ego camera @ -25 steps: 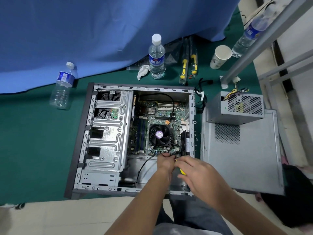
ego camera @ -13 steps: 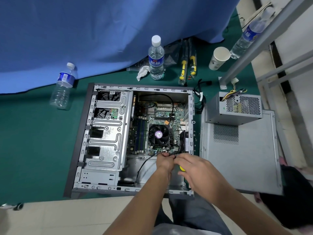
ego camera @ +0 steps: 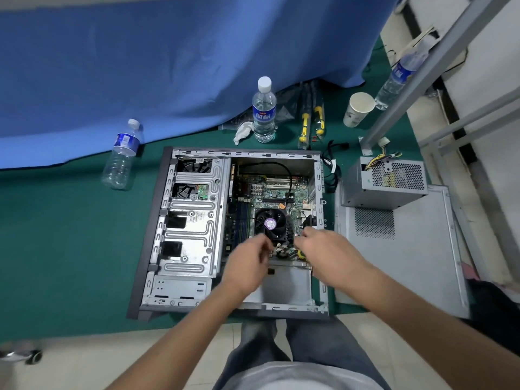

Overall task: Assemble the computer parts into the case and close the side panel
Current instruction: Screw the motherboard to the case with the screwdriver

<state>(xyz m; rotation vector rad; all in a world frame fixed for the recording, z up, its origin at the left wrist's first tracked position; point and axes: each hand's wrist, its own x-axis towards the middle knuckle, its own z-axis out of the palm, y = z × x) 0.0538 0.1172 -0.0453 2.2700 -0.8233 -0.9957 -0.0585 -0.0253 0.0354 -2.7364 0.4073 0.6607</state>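
A plastic water bottle [ego camera: 121, 156] lies tilted on the green mat [ego camera: 56, 235] near its far-left part, by the blue cloth [ego camera: 168, 66]. The open computer case [ego camera: 239, 232] lies on its side at the mat's middle, reaching its near edge, motherboard [ego camera: 270, 192] and CPU fan [ego camera: 270, 223] exposed. The left hand [ego camera: 247, 266] hovers over the case's near half just below the fan, its fingers [ego camera: 263, 244] curled as if pinching something; blur hides what. The right hand [ego camera: 326, 250] sits just right of the fan, fingers [ego camera: 302, 240] bent downward, with a yellow tool handle [ego camera: 301, 254] showing beneath it; the grip cannot be told. Beyond the case stand an upright bottle [ego camera: 264, 109] and a paper cup [ego camera: 358, 108]. The power supply [ego camera: 385, 180] rests on the far end of the side panel [ego camera: 408, 249], right of the case.
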